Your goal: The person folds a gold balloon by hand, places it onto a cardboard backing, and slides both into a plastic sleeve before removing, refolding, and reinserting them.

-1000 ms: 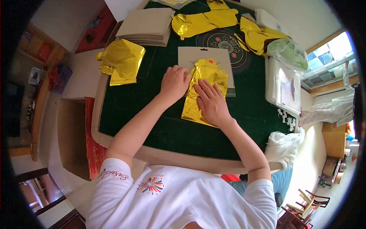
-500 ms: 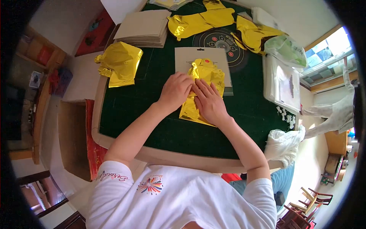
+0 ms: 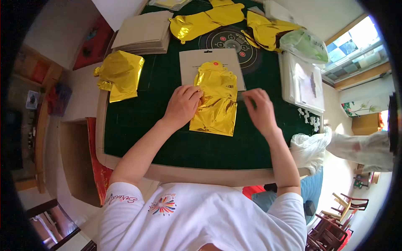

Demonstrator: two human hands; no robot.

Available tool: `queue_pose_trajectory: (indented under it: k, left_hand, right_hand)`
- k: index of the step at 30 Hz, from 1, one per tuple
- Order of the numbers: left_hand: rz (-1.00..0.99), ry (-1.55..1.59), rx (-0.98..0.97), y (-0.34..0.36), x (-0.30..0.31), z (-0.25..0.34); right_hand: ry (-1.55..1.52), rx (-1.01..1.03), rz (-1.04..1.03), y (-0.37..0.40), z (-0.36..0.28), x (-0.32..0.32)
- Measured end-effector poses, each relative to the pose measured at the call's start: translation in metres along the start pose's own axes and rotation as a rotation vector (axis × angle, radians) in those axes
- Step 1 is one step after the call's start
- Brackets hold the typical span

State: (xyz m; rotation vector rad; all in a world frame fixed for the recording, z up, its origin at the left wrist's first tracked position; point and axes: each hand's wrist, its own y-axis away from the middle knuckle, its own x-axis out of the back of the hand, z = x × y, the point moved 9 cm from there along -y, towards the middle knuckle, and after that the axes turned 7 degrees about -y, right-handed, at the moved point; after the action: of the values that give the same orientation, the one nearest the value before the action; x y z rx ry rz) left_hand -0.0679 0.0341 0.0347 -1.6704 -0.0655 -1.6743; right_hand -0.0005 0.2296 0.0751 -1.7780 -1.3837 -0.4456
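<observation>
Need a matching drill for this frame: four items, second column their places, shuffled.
1. left hand
2. right hand
3. grey card
4. card stack

A. under the top end of the gold foil
B. far left corner of the table
C. touching the foil's left edge
D. right of the foil, not touching it

Pairs: 1-C, 2-D, 3-A, 4-B.

bright window (image 3: 356, 46) right (sunlit), wooden chairs (image 3: 335, 217)

A white short-sleeved T-shirt (image 3: 209, 221) bears a colourful starburst print (image 3: 163, 204) and red sleeve script (image 3: 122, 198).
</observation>
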Motion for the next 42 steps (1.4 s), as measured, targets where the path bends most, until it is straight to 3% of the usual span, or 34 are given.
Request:
queue_pose_trajectory:
  k: [2,4,6,11,20,22,25,29,31,32,34,35,37,42]
  left_hand:
    - [-0.002,-0.023,0.016,0.000,0.000,0.000]
    - [-0.001,-0.025,0.017,0.001,-0.002,0.000]
    - [-0.004,-0.030,0.011,0.001,-0.002,0.000]
    - [-0.007,-0.002,0.014,-0.001,0.001,0.002]
    - [-0.046,0.006,0.032,-0.001,0.001,0.002]
    - [-0.046,0.010,0.037,-0.001,0.000,0.001]
    - [-0.048,0.009,0.044,-0.001,0.001,0.001]
    - [-0.039,0.000,0.046,-0.001,0.001,0.002]
    - [-0.040,0.003,0.049,-0.001,0.001,0.001]
    - [-0.043,0.010,0.047,-0.001,0.001,0.001]
    - [-0.045,0.009,0.053,0.000,0.000,0.000]
    - [-0.047,0.011,0.054,0.000,-0.001,-0.001]
    - [-0.049,0.015,0.057,0.000,-0.002,-0.001]
    - [-0.051,0.013,0.054,0.001,-0.003,-0.001]
  right_hand:
    - [-0.065,-0.168,-0.075,0.014,0.009,-0.011]
    - [-0.063,-0.188,-0.020,0.020,0.018,-0.012]
    - [-0.114,-0.393,-0.138,0.025,0.032,-0.024]
    - [-0.202,-0.433,-0.184,0.023,0.026,-0.034]
    - [-0.160,-0.296,-0.145,0.027,0.019,-0.025]
    - [-0.398,-0.519,-0.220,0.036,0.024,-0.028]
    - [-0.601,-0.694,-0.349,0.047,0.022,-0.039]
    - [-0.874,-0.683,-0.389,0.051,0.017,-0.050]
    - [-0.763,-0.423,-0.344,0.042,0.007,-0.044]
    - [-0.764,-0.421,-0.352,0.042,0.007,-0.047]
    - [-0.016,0.095,-0.252,0.030,-0.023,-0.034]
    - [-0.017,0.098,-0.253,0.029,-0.023,-0.036]
    - [0.256,0.275,-0.136,0.028,-0.036,-0.030]
    - [0.218,0.346,-0.100,0.027,-0.037,-0.031]
